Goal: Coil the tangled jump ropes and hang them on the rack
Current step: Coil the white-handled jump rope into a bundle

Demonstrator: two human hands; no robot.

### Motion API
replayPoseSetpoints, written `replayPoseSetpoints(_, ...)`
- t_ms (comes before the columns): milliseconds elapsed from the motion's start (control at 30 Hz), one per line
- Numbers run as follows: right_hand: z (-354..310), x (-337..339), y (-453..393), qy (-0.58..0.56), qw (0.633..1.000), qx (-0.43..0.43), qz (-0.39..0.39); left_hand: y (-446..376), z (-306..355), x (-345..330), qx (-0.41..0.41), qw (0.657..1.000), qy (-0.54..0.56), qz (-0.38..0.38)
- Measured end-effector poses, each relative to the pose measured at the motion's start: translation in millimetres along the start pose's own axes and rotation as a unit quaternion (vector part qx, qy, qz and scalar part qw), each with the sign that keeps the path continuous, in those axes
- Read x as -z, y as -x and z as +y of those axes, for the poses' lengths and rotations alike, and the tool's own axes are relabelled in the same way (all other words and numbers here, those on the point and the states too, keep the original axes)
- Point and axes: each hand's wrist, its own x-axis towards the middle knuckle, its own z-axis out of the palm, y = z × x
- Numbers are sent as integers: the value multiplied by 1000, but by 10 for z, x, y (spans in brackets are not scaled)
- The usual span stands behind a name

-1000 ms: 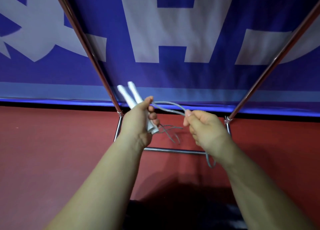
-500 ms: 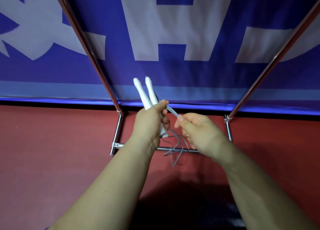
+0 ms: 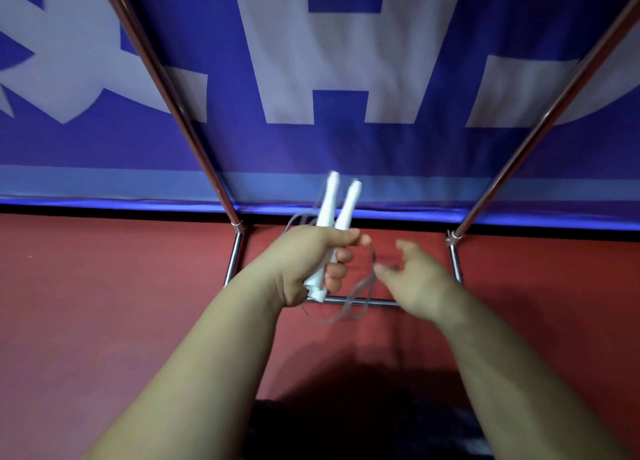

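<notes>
- My left hand [image 3: 308, 262] grips two white handles [image 3: 337, 205] side by side, fingers curled round them, tips pointing up toward the blue banner [image 3: 346, 148]; it sits just in front of the rack's base bar [image 3: 367, 302].
- The thin grey cord [image 3: 356, 297] of the jump rope hangs in loose loops from that hand, drooping across the base bar, between my two hands.
- My right hand [image 3: 419, 279] is on the right of the loops, fingers spread and relaxed, holding nothing that I can make out; its fingertips are near or on the cord, and the blur keeps me from saying which.
- To do this step well, I judge I should catch the hanging cord with the right hand, draw even loops of equal length, and lay each one into the left hand's grip so none slips or crosses.
- Counted: two handles, one cord that I can see, two slanted rack poles [image 3: 166, 89], two short upright legs at the base, one base bar.
- The red floor [image 3: 104, 303] lies under the rack.
</notes>
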Motion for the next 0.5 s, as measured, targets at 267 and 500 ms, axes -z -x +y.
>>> replayPoseSetpoints(267,-208,121,-114,-458,872,170,28,181,44,117,65,980,-61,-179)
replayPoseSetpoints(500,-223,132,-69,-458,868,184,58,245,90,118,97,946,-62,-303)
